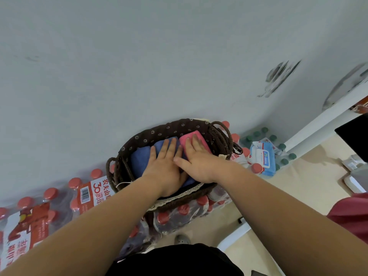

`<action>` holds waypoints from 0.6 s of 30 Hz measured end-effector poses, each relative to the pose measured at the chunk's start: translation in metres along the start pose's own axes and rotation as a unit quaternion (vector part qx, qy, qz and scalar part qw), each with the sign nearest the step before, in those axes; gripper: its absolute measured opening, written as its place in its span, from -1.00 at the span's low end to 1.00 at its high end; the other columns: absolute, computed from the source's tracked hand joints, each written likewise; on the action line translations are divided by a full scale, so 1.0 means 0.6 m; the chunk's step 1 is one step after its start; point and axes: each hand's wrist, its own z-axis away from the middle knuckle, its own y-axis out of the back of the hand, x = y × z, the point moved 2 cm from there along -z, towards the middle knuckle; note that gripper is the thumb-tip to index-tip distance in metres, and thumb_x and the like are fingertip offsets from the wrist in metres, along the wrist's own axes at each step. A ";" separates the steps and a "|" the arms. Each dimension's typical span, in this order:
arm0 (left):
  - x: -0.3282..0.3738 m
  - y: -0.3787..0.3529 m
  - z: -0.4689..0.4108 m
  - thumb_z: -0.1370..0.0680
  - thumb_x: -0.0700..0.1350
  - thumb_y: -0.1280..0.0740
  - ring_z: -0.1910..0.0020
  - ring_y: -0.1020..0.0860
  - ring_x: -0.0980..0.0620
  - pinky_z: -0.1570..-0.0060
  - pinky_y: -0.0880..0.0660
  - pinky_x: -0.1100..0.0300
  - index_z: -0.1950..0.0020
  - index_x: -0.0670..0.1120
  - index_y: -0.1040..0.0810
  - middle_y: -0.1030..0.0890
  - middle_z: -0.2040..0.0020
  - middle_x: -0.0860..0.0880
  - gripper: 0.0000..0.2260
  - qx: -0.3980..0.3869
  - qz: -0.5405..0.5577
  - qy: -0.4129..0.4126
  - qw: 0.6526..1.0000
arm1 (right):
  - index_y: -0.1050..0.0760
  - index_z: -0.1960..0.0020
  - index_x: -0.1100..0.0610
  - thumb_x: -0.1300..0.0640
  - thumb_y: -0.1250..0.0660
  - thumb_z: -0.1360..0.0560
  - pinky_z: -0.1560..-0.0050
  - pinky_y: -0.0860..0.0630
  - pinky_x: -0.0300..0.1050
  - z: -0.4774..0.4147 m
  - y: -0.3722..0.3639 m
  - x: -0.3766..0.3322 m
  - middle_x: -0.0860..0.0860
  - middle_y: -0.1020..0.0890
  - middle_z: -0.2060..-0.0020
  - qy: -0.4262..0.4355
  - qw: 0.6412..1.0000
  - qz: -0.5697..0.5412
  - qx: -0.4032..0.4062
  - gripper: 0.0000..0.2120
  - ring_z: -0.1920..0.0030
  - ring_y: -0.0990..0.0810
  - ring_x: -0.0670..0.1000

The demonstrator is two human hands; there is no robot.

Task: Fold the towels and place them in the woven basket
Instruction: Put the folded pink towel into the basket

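Both bare forearms reached forward from the lower edge of the view, over dark clothing, and met above the woven basket [180,202]. One came in from the lower left, the other from the lower right.

Inside the basket the left hand [163,169] lay palm down on a folded blue towel [140,159]. Its fingers [170,145] were straight and a little spread, pressing flat and gripping nothing. The right hand [197,162] lay palm down just beside it on a folded pink towel [188,137], fingers likewise straight and flat on the cloth. Its thumb stretched sideways to touch the left hand. The two towels sat side by side in the basket, the blue in its left half and the pink in its right half against the far rim.

A dark brown lining with small white flowers [159,132] covered the basket's far wall, and rope handles stood at both ends. The basket stood on shrink-wrapped packs of red-capped bottles [49,198], which also ran off to its left. It was pushed against a pale wall [139,66]. Right of the basket lay a blue and white packet [262,159], with green-capped bottles [256,134] just behind it. Below the basket, on the floor, the toe of a grey shoe [182,239] showed.
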 end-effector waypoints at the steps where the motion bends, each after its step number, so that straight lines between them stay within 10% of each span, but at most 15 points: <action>1: 0.004 -0.006 -0.002 -0.61 0.25 0.04 -0.56 0.36 -0.11 -0.50 0.27 -0.24 -0.61 -0.08 0.27 0.34 -0.59 -0.11 -0.27 -0.003 -0.001 0.008 1.000 | 0.36 -0.58 0.14 -0.37 0.02 -0.58 -0.57 0.25 0.03 -0.001 -0.001 -0.001 0.11 0.40 -0.54 -0.012 1.000 -0.021 -0.009 -0.12 -0.56 0.38 0.07; 18: 0.001 -0.006 -0.010 -0.57 0.32 -0.03 -0.56 0.36 -0.10 -0.51 0.23 -0.26 -0.60 -0.02 0.33 0.33 -0.60 -0.08 -0.20 -0.015 -0.008 0.004 1.000 | 0.26 -0.62 0.07 -0.51 0.13 -0.49 -0.54 0.26 0.09 -0.022 -0.004 -0.005 0.08 0.33 -0.58 -0.044 0.999 -0.008 -0.017 -0.07 -0.56 0.36 0.09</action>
